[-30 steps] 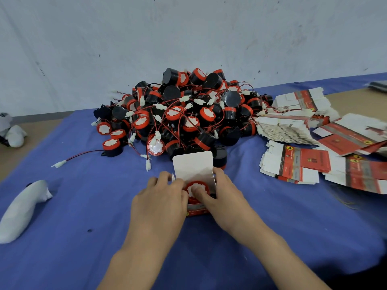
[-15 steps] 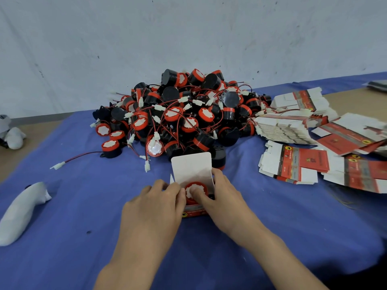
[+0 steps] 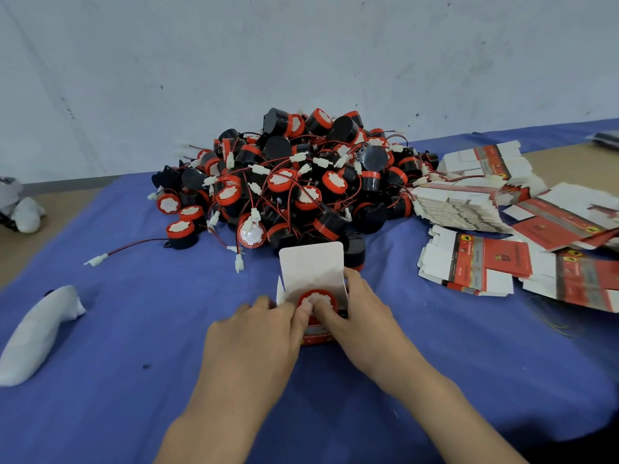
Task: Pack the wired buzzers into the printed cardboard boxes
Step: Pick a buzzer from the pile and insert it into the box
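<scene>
The round red-rimmed wired buzzer [image 3: 316, 299] sits face-up in the open printed cardboard box [image 3: 311, 262], midway between the left hand [image 3: 258, 333] and right hand [image 3: 361, 316]. Both hands grip the box sides, thumbs on the buzzer; press axially downward.

You are at a hand-packing bench in what looks like a small workshop or factory room. A heap of identical black-and-red wired buzzers [image 3: 294, 189] fills the middle of the bench toward its back edge, against a bare, scuffed white wall [image 3: 301, 61]. Stacks of flat printed cardboard boxes [image 3: 469, 209] fan out along the right edge. A blue cloth [image 3: 134, 329] covers most of the brown bench top [image 3: 576, 162]. One opened box [image 3: 311, 262] stands near the front edge with a buzzer [image 3: 318, 295] in its mouth. A white bundle [image 3: 37, 333] lies by the left edge.
</scene>
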{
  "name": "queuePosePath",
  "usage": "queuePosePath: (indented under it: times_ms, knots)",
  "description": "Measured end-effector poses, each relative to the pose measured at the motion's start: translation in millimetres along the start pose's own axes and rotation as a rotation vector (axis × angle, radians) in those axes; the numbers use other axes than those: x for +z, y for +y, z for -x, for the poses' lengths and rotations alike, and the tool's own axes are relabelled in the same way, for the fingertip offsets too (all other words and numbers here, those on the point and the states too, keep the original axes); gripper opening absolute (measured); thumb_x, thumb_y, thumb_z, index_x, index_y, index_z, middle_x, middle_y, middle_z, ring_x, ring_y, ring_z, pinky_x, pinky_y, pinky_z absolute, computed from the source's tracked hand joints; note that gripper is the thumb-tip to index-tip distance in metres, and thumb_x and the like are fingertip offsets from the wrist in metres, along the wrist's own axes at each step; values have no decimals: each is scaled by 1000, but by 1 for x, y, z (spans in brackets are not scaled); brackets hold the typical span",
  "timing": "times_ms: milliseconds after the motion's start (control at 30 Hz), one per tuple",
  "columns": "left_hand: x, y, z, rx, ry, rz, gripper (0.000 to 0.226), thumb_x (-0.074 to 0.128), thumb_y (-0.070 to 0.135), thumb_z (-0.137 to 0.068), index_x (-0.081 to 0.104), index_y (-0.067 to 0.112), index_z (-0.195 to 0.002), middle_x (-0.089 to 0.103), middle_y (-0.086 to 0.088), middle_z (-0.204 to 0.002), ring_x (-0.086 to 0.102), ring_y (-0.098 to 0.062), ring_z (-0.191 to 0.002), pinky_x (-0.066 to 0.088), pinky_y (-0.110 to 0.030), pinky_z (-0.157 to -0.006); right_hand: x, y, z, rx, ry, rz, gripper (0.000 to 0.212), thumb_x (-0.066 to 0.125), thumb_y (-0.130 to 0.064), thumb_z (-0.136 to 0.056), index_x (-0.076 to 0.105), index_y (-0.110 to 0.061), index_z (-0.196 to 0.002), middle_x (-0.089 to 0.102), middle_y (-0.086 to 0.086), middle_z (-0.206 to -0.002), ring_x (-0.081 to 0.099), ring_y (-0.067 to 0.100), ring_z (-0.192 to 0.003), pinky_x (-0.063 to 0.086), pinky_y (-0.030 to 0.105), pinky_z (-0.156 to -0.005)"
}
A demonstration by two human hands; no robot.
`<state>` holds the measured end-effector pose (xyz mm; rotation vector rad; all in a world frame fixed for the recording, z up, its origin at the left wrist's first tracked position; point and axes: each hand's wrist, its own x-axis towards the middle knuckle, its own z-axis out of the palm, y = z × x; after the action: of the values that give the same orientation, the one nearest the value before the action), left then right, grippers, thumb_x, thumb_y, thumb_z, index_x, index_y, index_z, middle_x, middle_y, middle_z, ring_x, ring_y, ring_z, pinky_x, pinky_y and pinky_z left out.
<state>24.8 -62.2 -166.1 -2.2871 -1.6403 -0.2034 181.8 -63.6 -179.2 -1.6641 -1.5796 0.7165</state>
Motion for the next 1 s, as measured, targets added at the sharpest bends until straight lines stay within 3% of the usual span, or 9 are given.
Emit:
queuePosePath:
  times_ms: [100, 167, 300, 467, 567, 633, 733, 867, 1000]
  knots:
    - [4, -5, -1, -67, 80, 85, 44, 21, 58, -102, 59, 37, -111, 50, 14, -118, 61, -13, -91, 31, -27, -51, -1, 0, 0, -3, -2, -25, 31, 53, -52, -97, 46, -37, -123, 58, -12, -120, 56, 13, -113, 44, 40, -103]
    - [-6, -8, -3, -102, 165, 287, 51, 18, 59, -100, 63, 39, -110, 52, 14, -136, 67, -14, -92, 42, -29, -54, -1, 0, -1, -1, -4, -35, 31, 54, -52, -97, 46, -37, -123, 58, -12, -121, 56, 14, -114, 44, 41, -102]
    - [-11, -20, 0, -204, 343, 697, 36, 30, 56, -101, 62, 46, -113, 64, 26, -99, 62, 0, -71, 50, -28, -60, -2, 0, -2, 6, -7, -10, 34, 54, -52, -97, 45, -35, -126, 58, -10, -122, 55, 16, -113, 44, 41, -102]
    - [5, -25, -9, -304, 105, 1006, 15, 46, 41, -100, 56, 52, -97, 68, 23, -94, 67, -2, -87, 47, -16, -69, -4, 4, -2, -22, -52, -55, 31, 55, -59, -94, 40, -55, -121, 60, -19, -120, 55, 8, -115, 43, 39, -105]
    - [14, -26, -14, -320, -19, 1124, 17, 49, 33, -102, 62, 45, -102, 71, 15, -96, 68, -4, -92, 52, -20, -72, -9, 4, -1, 6, -98, -236, 20, 50, -75, -87, 37, -77, -103, 63, -36, -110, 60, -10, -107, 46, 21, -92]
    - [18, -25, -16, -335, -109, 1184, 18, 47, 37, -102, 63, 43, -103, 71, 22, -96, 67, -3, -97, 56, -30, -80, -13, 6, -4, 32, -100, -391, 23, 39, -76, -90, 45, -69, -111, 62, -45, -105, 57, -24, -100, 47, 7, -79]
    - [20, -23, -16, -345, -201, 1247, 15, 46, 46, -101, 61, 47, -102, 64, 39, -95, 62, 4, -102, 50, -25, -81, -19, 6, -9, 91, -82, -508, 28, 29, -70, -95, 54, -60, -102, 52, -60, -92, 42, -41, -89, 32, -12, -67]
    - [18, -21, -17, -339, -243, 1275, 20, 41, 50, -102, 60, 46, -104, 65, 39, -96, 60, 11, -99, 45, -19, -77, -22, 12, -20, 166, -84, -497, 45, 25, -90, -76, 58, -68, -97, 56, -55, -81, 48, -37, -82, 38, -1, -70]
    - [12, -23, -16, -345, -281, 1335, 23, 40, 50, -102, 62, 45, -108, 69, 31, -99, 64, 13, -89, 47, -13, -74, -25, 15, -28, 199, -101, -398, 35, 32, -46, -106, 66, -50, -116, 67, -34, -104, 58, -12, -108, 40, 11, -71]
